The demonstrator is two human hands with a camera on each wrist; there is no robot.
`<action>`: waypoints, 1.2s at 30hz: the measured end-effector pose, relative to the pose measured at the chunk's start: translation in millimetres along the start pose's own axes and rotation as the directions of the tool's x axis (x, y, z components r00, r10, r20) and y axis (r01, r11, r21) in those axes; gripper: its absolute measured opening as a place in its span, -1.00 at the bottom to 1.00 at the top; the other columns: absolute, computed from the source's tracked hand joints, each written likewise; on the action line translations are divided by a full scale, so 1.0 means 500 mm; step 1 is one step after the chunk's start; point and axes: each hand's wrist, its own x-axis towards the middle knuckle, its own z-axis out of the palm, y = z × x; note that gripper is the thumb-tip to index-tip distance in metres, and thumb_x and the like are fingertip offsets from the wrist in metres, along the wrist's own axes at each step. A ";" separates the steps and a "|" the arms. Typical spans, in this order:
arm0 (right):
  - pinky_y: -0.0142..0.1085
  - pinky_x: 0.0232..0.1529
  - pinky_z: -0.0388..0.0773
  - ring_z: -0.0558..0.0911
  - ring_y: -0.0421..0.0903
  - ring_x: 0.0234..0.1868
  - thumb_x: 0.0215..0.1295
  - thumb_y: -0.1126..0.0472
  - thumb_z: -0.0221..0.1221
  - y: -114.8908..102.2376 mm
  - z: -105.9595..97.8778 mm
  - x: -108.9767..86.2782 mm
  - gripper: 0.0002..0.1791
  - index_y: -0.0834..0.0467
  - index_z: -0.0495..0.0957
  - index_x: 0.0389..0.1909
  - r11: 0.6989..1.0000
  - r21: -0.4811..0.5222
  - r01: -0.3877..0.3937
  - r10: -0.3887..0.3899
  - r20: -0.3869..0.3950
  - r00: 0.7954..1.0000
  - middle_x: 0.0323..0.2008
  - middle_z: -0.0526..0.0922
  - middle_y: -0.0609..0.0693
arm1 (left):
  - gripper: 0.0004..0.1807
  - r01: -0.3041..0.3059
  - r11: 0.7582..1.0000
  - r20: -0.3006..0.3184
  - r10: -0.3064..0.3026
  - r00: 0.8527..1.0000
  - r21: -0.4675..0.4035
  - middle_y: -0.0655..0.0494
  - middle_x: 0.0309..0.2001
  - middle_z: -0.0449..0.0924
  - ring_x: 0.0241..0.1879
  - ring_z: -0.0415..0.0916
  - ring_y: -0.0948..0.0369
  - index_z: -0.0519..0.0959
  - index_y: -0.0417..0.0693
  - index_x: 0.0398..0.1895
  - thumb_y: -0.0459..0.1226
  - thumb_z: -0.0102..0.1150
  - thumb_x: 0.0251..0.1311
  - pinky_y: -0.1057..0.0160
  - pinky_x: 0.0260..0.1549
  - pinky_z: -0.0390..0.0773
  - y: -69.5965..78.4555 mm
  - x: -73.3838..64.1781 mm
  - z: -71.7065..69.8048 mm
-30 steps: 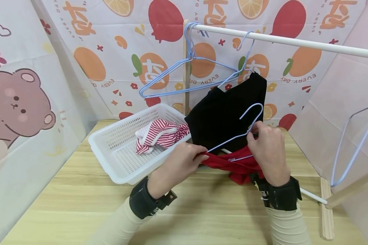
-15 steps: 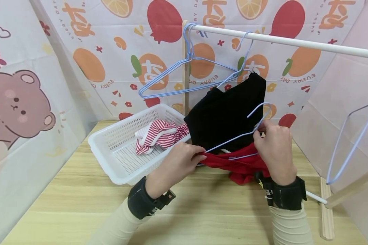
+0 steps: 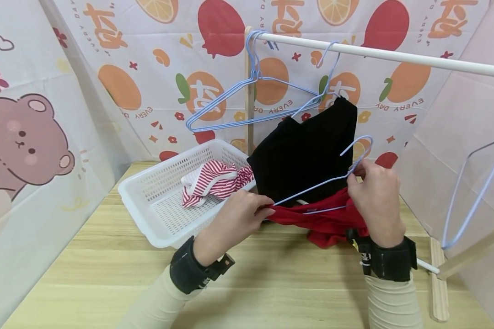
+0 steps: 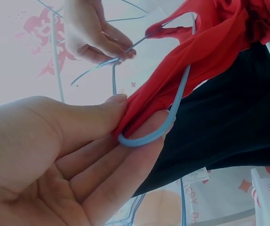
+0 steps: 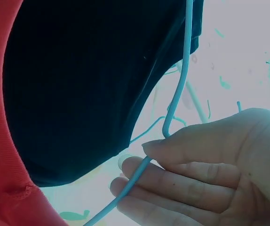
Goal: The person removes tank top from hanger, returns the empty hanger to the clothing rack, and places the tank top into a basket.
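Note:
In the head view my left hand [image 3: 240,214] pinches the edge of a red top [image 3: 313,224] at the left end of a light-blue wire hanger. The left wrist view shows the rounded hanger corner [image 4: 146,140] lying across the fingers, with red cloth under the thumb. My right hand [image 3: 374,196] pinches the hanger [image 5: 184,66] at its neck, just below the hook, which points up. One shoulder wire runs above the red neckline, and the lower bar passes into the cloth. The far end of the hanger is hidden. Close behind hangs a black garment [image 3: 304,155].
A white rod [image 3: 387,55] crosses above, carrying several blue hangers [image 3: 247,122] at its left end. A white basket [image 3: 132,214] with a red-striped garment [image 3: 214,180] stands at left. Another blue hanger [image 3: 483,192] hangs at far right, above the wooden rack foot [image 3: 439,292].
My right hand has moved right, taking the hanger's hook and neck with it. The left hand stays nearly in place, still pinching the red top's edge.

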 end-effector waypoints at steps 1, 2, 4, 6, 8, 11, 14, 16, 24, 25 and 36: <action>0.14 -0.16 0.54 0.66 0.36 -0.28 0.30 0.39 0.26 0.002 0.000 0.000 -0.81 0.46 0.68 -0.16 1.000 0.001 0.003 -0.003 -0.005 1.000 -0.24 0.76 0.40 | -0.89 0.003 1.000 0.003 -0.003 1.000 0.000 0.09 -0.41 0.75 -0.57 0.44 0.33 0.80 -0.12 -0.19 -0.33 0.41 0.25 0.47 -0.54 0.46 0.000 0.000 0.000; 0.14 -0.16 0.54 0.66 0.36 -0.28 0.30 0.39 0.26 0.003 0.000 0.001 -0.81 0.46 0.68 -0.17 1.000 0.001 0.006 -0.006 -0.010 1.000 -0.25 0.76 0.39 | -0.89 0.007 1.000 0.007 -0.007 1.000 -0.001 0.09 -0.41 0.75 -0.57 0.44 0.33 0.80 -0.12 -0.19 -0.33 0.41 0.25 0.47 -0.54 0.46 0.000 0.000 -0.001; 0.14 -0.18 0.56 0.66 0.35 -0.29 0.30 0.39 0.27 0.007 -0.001 0.002 -0.82 0.45 0.68 -0.18 1.000 0.000 0.007 -0.007 -0.014 1.000 -0.26 0.76 0.39 | -0.89 0.012 1.000 0.013 -0.012 1.000 -0.002 0.09 -0.42 0.75 -0.58 0.43 0.33 0.81 -0.12 -0.19 -0.32 0.41 0.25 0.47 -0.55 0.45 -0.001 0.000 -0.001; 0.14 -0.19 0.57 0.66 0.34 -0.31 0.30 0.38 0.27 0.010 -0.003 0.003 -0.82 0.45 0.69 -0.18 1.000 -0.005 0.003 -0.003 -0.014 1.000 -0.26 0.76 0.39 | -0.89 0.015 1.000 0.018 -0.015 1.000 -0.004 0.09 -0.42 0.75 -0.58 0.42 0.33 0.81 -0.12 -0.19 -0.32 0.41 0.25 0.47 -0.55 0.45 -0.001 0.000 -0.002; 0.13 -0.20 0.57 0.66 0.34 -0.32 0.30 0.38 0.28 0.012 -0.004 0.004 -0.81 0.45 0.69 -0.18 1.000 -0.012 -0.004 0.004 -0.013 1.000 -0.26 0.76 0.39 | -0.89 0.019 1.000 0.024 -0.019 1.000 -0.012 0.09 -0.42 0.75 -0.58 0.42 0.33 0.81 -0.13 -0.19 -0.33 0.41 0.25 0.47 -0.55 0.46 -0.001 0.000 -0.003; 0.10 -0.23 0.55 0.65 0.33 -0.34 0.30 0.37 0.28 0.015 -0.006 0.006 -0.81 0.45 0.69 -0.17 1.000 -0.020 -0.011 0.011 -0.013 1.000 -0.27 0.75 0.39 | -0.88 0.024 0.999 0.033 -0.023 0.999 -0.028 0.08 -0.41 0.75 -0.58 0.43 0.33 0.80 -0.13 -0.19 -0.33 0.41 0.24 0.47 -0.55 0.48 -0.001 0.000 -0.004; 0.09 -0.25 0.56 0.65 0.33 -0.35 0.30 0.37 0.27 0.017 -0.008 0.008 -0.80 0.45 0.69 -0.17 1.000 -0.019 -0.015 0.015 -0.013 1.000 -0.27 0.75 0.40 | -0.88 0.029 0.999 0.043 -0.027 0.999 -0.040 0.08 -0.40 0.76 -0.58 0.43 0.33 0.80 -0.14 -0.18 -0.34 0.41 0.25 0.46 -0.55 0.49 -0.002 0.000 -0.005; 0.10 -0.25 0.57 0.65 0.33 -0.34 0.31 0.37 0.27 0.019 -0.009 0.009 -0.80 0.46 0.69 -0.16 1.000 -0.018 -0.019 0.019 -0.012 1.000 -0.27 0.75 0.40 | -0.88 0.029 0.999 0.047 -0.027 0.999 -0.043 0.08 -0.40 0.75 -0.58 0.42 0.33 0.80 -0.14 -0.18 -0.34 0.40 0.25 0.46 -0.55 0.48 -0.002 0.000 -0.006; 0.15 -0.18 0.58 0.67 0.36 -0.29 0.31 0.36 0.28 0.027 -0.013 0.011 -0.76 0.48 0.68 -0.13 0.999 -0.019 -0.026 0.025 -0.018 1.000 -0.25 0.75 0.41 | -0.86 0.039 0.999 0.054 -0.037 0.998 -0.038 0.04 -0.36 0.78 -0.56 0.45 0.32 0.80 -0.15 -0.16 -0.34 0.41 0.24 0.47 -0.55 0.49 -0.005 -0.002 -0.009; 0.16 -0.17 0.57 0.67 0.37 -0.29 0.31 0.36 0.28 0.028 -0.014 0.011 -0.76 0.48 0.68 -0.13 0.999 -0.019 -0.028 0.028 -0.018 0.999 -0.25 0.75 0.41 | -0.86 0.041 0.998 0.055 -0.039 0.998 -0.038 0.04 -0.35 0.78 -0.56 0.46 0.32 0.80 -0.15 -0.16 -0.34 0.41 0.24 0.48 -0.54 0.49 -0.005 -0.002 -0.010; -0.02 -0.26 0.53 0.66 0.35 -0.26 0.32 0.34 0.28 0.036 -0.020 0.012 -0.75 0.47 0.68 -0.11 0.998 -0.028 -0.063 0.062 -0.003 0.998 -0.25 0.75 0.41 | -0.89 0.068 0.996 0.080 -0.064 0.995 -0.053 0.05 -0.37 0.77 -0.55 0.47 0.31 0.81 -0.15 -0.20 -0.36 0.41 0.24 0.48 -0.54 0.48 -0.006 -0.001 -0.013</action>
